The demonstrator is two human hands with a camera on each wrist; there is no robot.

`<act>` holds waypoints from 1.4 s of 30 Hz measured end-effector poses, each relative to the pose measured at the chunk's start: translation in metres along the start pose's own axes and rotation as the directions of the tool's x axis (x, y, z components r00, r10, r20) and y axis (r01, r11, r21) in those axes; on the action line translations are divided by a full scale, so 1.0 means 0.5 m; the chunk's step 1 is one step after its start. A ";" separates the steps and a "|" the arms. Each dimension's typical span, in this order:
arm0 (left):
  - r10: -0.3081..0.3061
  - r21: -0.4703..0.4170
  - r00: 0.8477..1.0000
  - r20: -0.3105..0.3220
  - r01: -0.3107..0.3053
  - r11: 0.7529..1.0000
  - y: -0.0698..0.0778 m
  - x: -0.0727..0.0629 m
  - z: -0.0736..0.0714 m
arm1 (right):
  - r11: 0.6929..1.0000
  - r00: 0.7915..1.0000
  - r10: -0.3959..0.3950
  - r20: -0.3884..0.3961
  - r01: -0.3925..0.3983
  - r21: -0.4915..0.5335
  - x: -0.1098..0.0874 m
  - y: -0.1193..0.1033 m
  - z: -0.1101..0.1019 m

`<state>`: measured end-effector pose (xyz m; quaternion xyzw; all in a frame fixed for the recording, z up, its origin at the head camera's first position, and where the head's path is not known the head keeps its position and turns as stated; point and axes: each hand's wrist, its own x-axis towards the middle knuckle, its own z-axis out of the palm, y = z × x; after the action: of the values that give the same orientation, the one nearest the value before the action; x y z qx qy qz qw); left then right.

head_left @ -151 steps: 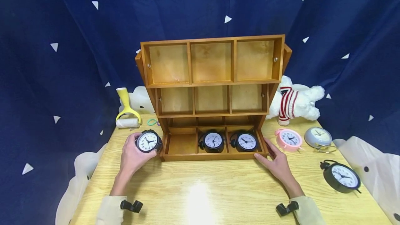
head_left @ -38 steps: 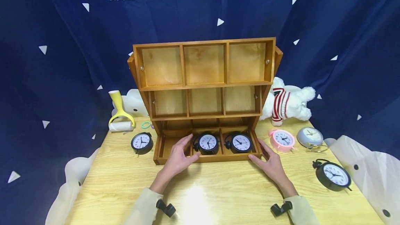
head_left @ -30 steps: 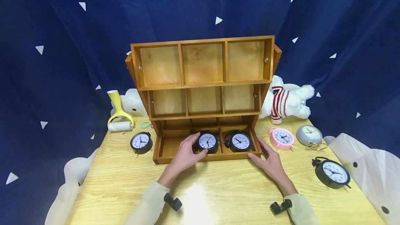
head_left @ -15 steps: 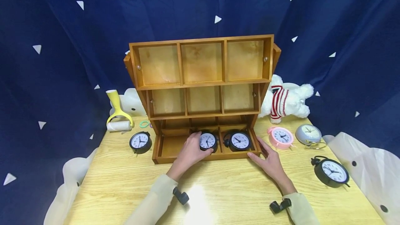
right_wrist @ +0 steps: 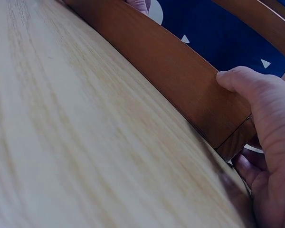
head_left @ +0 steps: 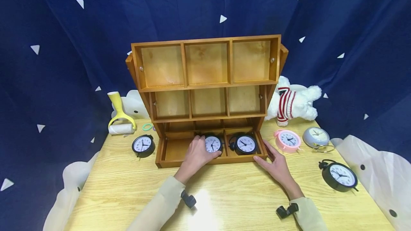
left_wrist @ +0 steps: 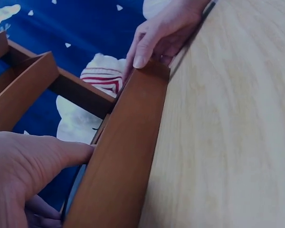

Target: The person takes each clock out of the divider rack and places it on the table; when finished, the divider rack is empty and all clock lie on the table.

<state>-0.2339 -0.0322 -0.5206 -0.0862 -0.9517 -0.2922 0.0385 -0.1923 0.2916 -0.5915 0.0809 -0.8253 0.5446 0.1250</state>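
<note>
A tiered wooden shelf (head_left: 207,87) with compartments stands on the table. In its lowest tier, a black alarm clock (head_left: 213,144) occupies the middle compartment and another black alarm clock (head_left: 245,144) the right one; the left compartment is bare. My left hand (head_left: 196,154) grips the middle clock, thumb at its lower edge and fingers at its left side, partly hiding it. At the front right corner of the shelf, my right hand (head_left: 277,167) holds on, thumb on the front board (right_wrist: 166,61) and fingers around the side in the right wrist view.
Left of the shelf lies a black alarm clock (head_left: 143,145), with a yellow lint roller (head_left: 120,115) and a green ring (head_left: 147,127) behind. To the right are a pink clock (head_left: 288,140), a grey clock (head_left: 316,137), another black clock (head_left: 339,176) and a white plush toy (head_left: 295,104).
My left hand released a black alarm clock onto the table left of the shelf, then moved right and took hold of the middle clock. My right hand stayed at the shelf corner.
</note>
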 end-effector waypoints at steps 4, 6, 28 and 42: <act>0.009 0.005 0.999 -0.045 -0.009 1.000 -0.004 -0.001 0.006 | 1.000 1.000 -0.020 -0.002 0.020 0.011 0.001 -0.001 0.001; 0.021 -0.005 0.997 -0.074 -0.021 1.000 -0.007 0.000 0.010 | 1.000 1.000 -0.023 -0.001 0.023 0.008 0.002 -0.001 0.000; 0.048 -0.070 0.979 -0.200 -0.063 0.996 -0.013 0.006 0.020 | 1.000 1.000 -0.011 0.014 0.011 0.002 0.001 0.004 0.003; 0.043 -0.186 0.973 -0.227 -0.087 0.979 0.001 -0.029 -0.042 | 1.000 1.000 0.001 0.010 -0.001 0.011 0.001 0.003 0.000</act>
<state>-0.2189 -0.0456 -0.5050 -0.0876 -0.9050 -0.3901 0.1453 -0.1933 0.2922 -0.5927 0.0840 -0.8228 0.5490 0.1204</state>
